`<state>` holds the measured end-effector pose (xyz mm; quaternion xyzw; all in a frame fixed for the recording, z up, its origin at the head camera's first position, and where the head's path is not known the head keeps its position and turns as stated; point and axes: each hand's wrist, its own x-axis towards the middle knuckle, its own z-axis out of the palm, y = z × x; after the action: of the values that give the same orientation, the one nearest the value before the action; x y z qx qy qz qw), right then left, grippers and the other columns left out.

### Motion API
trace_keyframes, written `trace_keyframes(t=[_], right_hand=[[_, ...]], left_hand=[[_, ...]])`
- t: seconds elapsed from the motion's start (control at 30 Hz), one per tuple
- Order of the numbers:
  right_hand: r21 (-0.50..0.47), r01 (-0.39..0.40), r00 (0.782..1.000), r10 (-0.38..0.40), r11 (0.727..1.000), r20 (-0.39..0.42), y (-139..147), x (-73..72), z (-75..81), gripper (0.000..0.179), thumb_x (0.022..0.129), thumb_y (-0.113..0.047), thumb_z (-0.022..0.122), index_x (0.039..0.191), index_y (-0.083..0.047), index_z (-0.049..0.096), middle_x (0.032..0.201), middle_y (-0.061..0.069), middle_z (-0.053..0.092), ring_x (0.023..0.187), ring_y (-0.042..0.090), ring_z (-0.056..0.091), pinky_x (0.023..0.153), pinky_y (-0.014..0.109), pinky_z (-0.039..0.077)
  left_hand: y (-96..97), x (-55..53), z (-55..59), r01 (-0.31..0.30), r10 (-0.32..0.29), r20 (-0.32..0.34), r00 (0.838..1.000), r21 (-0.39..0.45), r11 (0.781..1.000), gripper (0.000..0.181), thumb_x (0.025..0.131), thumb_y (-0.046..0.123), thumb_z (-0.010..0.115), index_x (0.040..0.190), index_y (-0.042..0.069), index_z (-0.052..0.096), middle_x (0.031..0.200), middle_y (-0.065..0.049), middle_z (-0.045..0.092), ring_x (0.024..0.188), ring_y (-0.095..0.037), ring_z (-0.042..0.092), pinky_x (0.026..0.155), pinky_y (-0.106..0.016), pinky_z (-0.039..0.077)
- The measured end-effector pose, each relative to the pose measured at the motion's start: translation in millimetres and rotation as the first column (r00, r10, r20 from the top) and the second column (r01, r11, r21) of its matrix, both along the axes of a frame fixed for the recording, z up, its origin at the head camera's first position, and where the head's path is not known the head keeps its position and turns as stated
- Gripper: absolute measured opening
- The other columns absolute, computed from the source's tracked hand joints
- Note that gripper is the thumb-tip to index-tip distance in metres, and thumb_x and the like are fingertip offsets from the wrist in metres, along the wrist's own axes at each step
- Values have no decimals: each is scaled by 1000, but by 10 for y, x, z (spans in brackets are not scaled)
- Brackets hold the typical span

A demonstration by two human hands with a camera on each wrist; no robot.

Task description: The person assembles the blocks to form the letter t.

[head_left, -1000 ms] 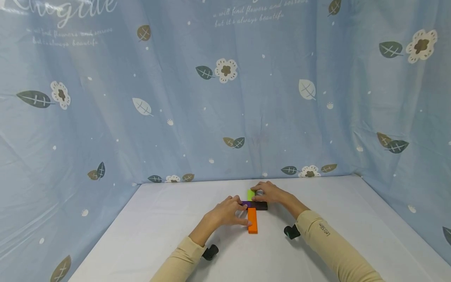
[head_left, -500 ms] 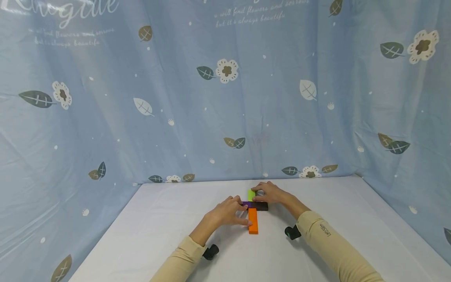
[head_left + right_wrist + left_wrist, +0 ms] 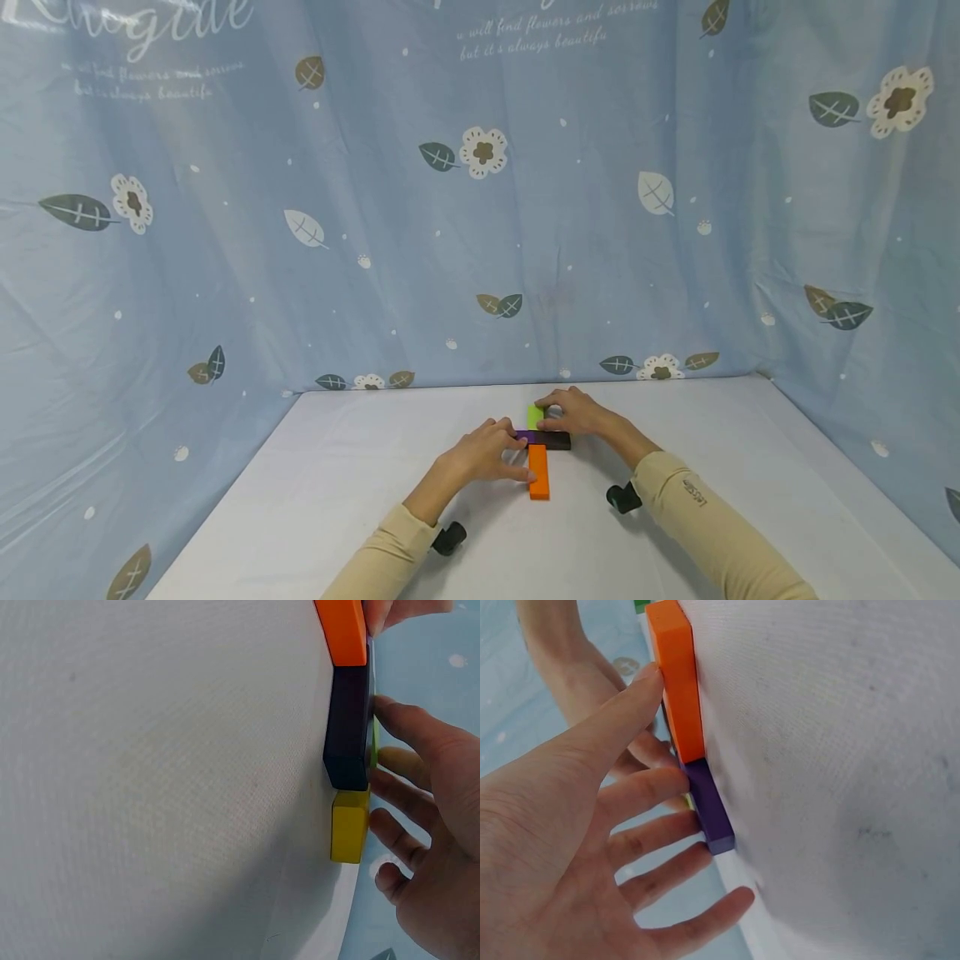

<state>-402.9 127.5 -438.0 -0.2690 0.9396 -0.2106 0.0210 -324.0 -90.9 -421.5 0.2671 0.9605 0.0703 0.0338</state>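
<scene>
Both hands work close together over a cluster of blocks on the white counter (image 3: 337, 492). The left hand (image 3: 482, 451) has its fingers extended and spread, the thumb touching the side of the orange block (image 3: 539, 473) and the index finger at the purple block (image 3: 709, 808); the little finger reaches past the purple block's end. The right hand (image 3: 579, 412) is relaxed, its fingers lightly bent, the index finger at the far end of the green block (image 3: 535, 416) and the thumb by the edge of the black block (image 3: 555, 441). The purple and black blocks lie end to end between the hands; the orange block meets them on the near side, just right of the left thumb, and the green one on the far side. A yellow block (image 3: 349, 826) sits beside the right hand's fingers, near the end of the black block; whether those two touch is hard to tell. Beige sleeves (image 3: 693, 512) cover both forearms. Beyond the hands hangs a blue curtain (image 3: 390, 275) printed with leaves, flowers and white lettering.
</scene>
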Motion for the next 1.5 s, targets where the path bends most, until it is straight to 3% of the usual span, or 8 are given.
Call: trace_keyframes(t=[0.3,0.73,1.2,1.5], right_hand=[[-18,24,1000,-24,1000,-3,2,46,15,48,92,-34,69,131,-7,63,131,13,63,115,33,53,101,52,43],[-29,87,996,-88,996,-27,59,64,49,44,92,-33,68,129,-8,65,131,11,64,120,32,51,104,54,41],[-67,82,992,-88,994,-94,229,154,64,42,92,-30,69,124,-4,67,125,15,66,116,34,54,101,54,43],[-89,45,984,-59,995,-167,341,209,54,41,90,-27,71,120,0,68,117,15,70,109,35,59,96,52,45]], left_hand=[[6,-3,4,13,-13,0,1000,12,1000,70,76,61,74,131,19,63,120,3,59,99,-12,51,77,-30,50],[12,10,19,1,-1,-1,1000,19,1000,70,75,61,75,131,20,64,119,3,58,98,-12,50,77,-33,51],[4,2,20,9,-9,8,1000,26,1000,71,75,60,76,131,18,63,119,2,59,97,-12,50,78,-27,49],[-4,-12,3,-4,4,5,1000,31,1000,72,75,61,76,131,20,63,120,2,59,98,-13,50,77,-30,50]])
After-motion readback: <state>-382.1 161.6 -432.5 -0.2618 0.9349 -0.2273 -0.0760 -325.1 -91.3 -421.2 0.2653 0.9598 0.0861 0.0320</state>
